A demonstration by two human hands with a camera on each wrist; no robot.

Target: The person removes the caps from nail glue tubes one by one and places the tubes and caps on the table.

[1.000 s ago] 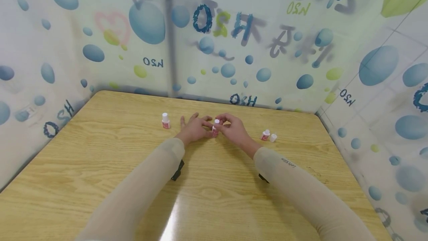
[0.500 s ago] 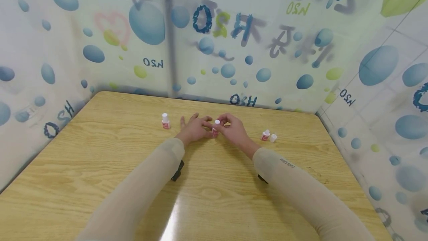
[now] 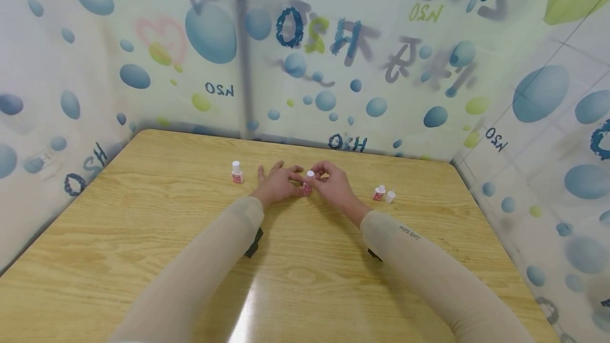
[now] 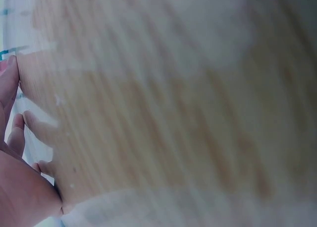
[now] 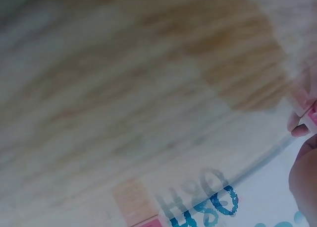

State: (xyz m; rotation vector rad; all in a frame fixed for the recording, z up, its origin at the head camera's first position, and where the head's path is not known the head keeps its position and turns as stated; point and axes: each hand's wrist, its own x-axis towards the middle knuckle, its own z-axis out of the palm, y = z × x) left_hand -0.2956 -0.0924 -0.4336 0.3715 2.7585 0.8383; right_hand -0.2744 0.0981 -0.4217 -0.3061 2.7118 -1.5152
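Observation:
Between my two hands, in the head view, stands a small white-capped bottle (image 3: 308, 186) with a pink-red label. My left hand (image 3: 278, 184) holds its lower part at the thumb side, the other fingers spread over the table. From the right, my right hand (image 3: 334, 184) pinches the bottle near its white cap with thumb and index finger. Part of the bottle is hidden behind the fingers. In the right wrist view only a pink corner of the bottle (image 5: 312, 115) shows at the edge. The left wrist view catches the left hand (image 4: 22, 182) at its left edge.
A similar capped bottle (image 3: 237, 172) stands on the wooden table (image 3: 305, 279) to the left. Right of my hands is another small bottle (image 3: 378, 192), beside a loose white cap (image 3: 390, 196). Patterned walls (image 3: 267, 89) border the table at the back and sides.

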